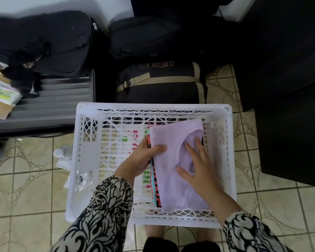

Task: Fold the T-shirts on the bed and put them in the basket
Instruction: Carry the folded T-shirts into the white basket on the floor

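A white lattice plastic basket (87, 160) stands on the tiled floor right below me. Inside its right half lies a folded lilac T-shirt (171, 179) on top of other folded garments (155, 186), whose pink, teal and patterned edges show along its left side. My left hand (144, 159) grips the left edge of the stack, thumb on top of the lilac shirt and fingers tucked underneath. My right hand (198, 166) lies flat with straight fingers on the lilac shirt near its neckline.
Black suitcases (62, 46) and a dark duffel bag with tan straps (162, 84) crowd the floor behind the basket. Dark furniture (289, 88) stands at the right. A cardboard box (0, 99) sits at the left. Crumpled plastic (64, 153) lies by the basket's left side.
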